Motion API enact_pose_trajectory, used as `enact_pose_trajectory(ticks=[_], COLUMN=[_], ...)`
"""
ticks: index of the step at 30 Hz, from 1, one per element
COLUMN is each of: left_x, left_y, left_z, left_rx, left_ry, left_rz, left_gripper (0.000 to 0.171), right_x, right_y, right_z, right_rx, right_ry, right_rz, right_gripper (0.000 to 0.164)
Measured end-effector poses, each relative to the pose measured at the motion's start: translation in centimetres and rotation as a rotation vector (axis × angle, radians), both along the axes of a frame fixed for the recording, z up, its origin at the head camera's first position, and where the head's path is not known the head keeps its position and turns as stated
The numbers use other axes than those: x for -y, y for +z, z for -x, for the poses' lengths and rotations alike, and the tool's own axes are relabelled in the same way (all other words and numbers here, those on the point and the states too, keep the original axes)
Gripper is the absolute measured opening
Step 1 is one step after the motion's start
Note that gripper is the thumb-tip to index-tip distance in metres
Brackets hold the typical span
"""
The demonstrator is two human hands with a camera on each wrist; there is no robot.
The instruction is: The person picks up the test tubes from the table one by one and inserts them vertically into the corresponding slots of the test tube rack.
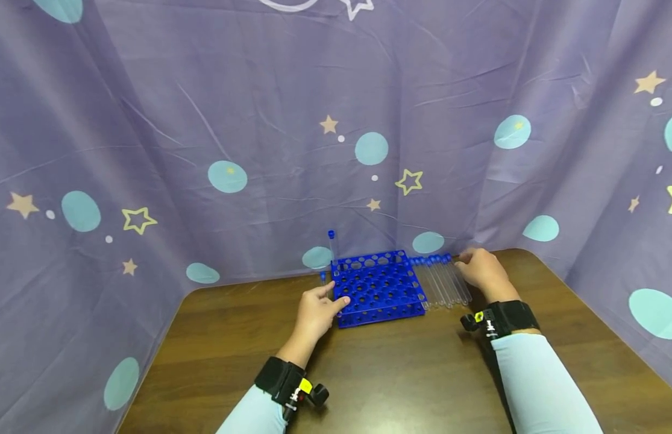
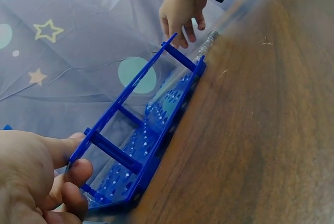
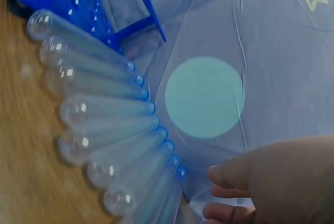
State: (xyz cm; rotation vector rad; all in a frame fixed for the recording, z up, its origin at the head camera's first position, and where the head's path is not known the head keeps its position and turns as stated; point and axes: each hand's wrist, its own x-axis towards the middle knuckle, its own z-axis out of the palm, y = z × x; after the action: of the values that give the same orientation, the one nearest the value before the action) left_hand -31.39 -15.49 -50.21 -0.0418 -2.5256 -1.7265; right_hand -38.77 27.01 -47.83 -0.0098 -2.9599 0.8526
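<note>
A blue test tube rack [image 1: 376, 289] with two perforated tiers stands at the back of the table. My left hand [image 1: 316, 313] grips its left end; in the left wrist view, the thumb and fingers of that hand [image 2: 31, 177] pinch the corner of the upper tier. One blue-capped test tube [image 1: 331, 241] stands upright at the rack's back left corner. Several clear test tubes [image 3: 104, 109] with blue caps lie side by side right of the rack. My right hand [image 1: 481, 271] hovers by the caps at the row's right end, loosely bent fingers holding nothing.
Another blue cap [image 1: 322, 275] shows left of the rack, its tube partly hidden by my left hand. A patterned purple curtain [image 1: 292, 181] hangs right behind the wooden table [image 1: 401, 374]. Black straps with small cameras [image 1: 511, 316] sit on both wrists.
</note>
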Motion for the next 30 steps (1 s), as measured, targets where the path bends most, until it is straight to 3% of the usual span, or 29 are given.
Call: enact_pose_trajectory(ticks=[8, 21, 24, 30], left_x=[0.1, 0.0, 0.0, -0.1], left_y=[0.2, 0.6, 0.6, 0.5], left_z=[0.1, -0.1, -0.1, -0.1], left_rx=[0.0, -0.008, -0.003, 0.0], left_ry=[0.007, 0.014, 0.015, 0.012], left_rz=[0.035, 0.05, 0.055, 0.047], left_gripper=[0.064, 0.063, 0.063, 0.063], right_x=[-1.3, -1.1, -1.6, -3.8], right_y=[-1.7, -2.0, -2.6, -5.6], right_z=[0.8, 0.5, 1.1, 3.8], right_rx=[0.041, 0.026, 0.032, 0.01], right_ry=[0.071, 0.08, 0.087, 0.063], right_rz=[0.038, 0.058, 0.076, 0.056], right_gripper=[0.053, 0.036, 0.035, 0.035])
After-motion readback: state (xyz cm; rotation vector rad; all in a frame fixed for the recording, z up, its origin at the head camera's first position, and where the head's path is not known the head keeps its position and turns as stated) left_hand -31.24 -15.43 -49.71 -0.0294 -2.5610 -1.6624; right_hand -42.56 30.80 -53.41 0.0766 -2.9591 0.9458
